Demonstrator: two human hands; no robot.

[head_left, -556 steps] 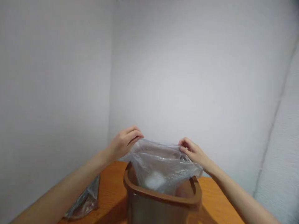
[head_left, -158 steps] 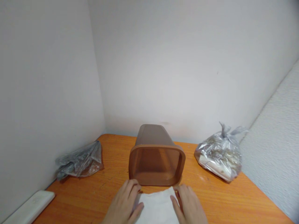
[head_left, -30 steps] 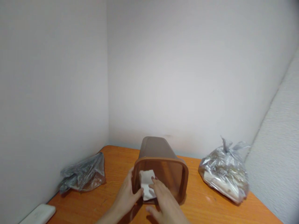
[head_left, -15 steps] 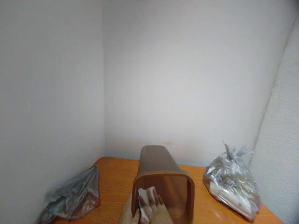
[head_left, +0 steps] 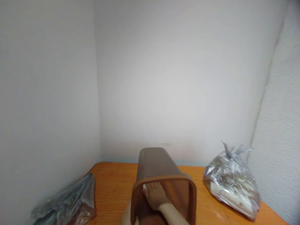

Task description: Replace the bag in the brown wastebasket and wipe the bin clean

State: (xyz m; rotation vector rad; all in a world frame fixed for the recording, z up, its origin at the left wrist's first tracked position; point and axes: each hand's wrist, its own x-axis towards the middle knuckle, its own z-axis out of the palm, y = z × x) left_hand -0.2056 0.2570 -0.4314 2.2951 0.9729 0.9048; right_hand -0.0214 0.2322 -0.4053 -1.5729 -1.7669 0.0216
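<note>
A brown plastic bin [head_left: 157, 162] lies on its side on the table, its open mouth toward me. My left hand [head_left: 126, 215] grips the bin's left edge at the bottom of the view, with most of its fingers hidden behind the rim. Inside the bin, my right hand [head_left: 156, 195] presses a white tissue [head_left: 144, 187] against the left inner wall. Only a small corner of the tissue shows past the fingers, which lie nearly flat over it.
A crumpled grey plastic bag [head_left: 77, 200] rests on the left of the orange wooden table [head_left: 112, 178]. On the right stands a knotted clear plastic bag [head_left: 232, 184] with things inside. White walls [head_left: 164, 78] close in the table behind and at the sides.
My right hand has moved deeper into the bin with the tissue, so the forearm now shows at the mouth. My left hand stays at the left edge. The camera view has shifted slightly.
</note>
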